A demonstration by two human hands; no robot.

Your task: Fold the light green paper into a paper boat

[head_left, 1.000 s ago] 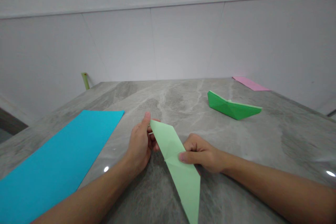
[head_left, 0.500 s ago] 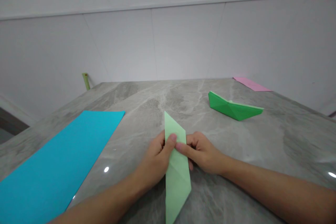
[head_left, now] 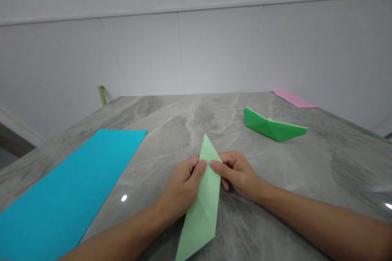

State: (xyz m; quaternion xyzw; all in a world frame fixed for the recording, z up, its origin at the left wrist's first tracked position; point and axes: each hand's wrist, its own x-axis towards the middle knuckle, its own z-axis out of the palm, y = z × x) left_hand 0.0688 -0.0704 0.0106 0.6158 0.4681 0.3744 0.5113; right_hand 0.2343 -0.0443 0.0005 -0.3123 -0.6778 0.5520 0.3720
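A light green folded paper piece [head_left: 202,200], long and pointed at both ends, is held just above the grey marble table [head_left: 306,163]. My left hand [head_left: 183,185] pinches its left edge with thumb on top. My right hand [head_left: 237,173] pinches its right edge opposite, thumb also on top. The two thumbs almost meet on the paper's upper half. The far tip points away from me, the near tip toward the bottom of the view.
A large cyan sheet [head_left: 70,183] lies flat at the left. A darker green folded paper boat [head_left: 272,127] sits at the right rear. A pink sheet [head_left: 294,99] lies at the far right corner. A small green object [head_left: 101,94] stands by the white wall.
The light green paper has turned from slanting right to pointing nearly straight away. My left hand moved from its far tip to its left edge, close to my right hand.
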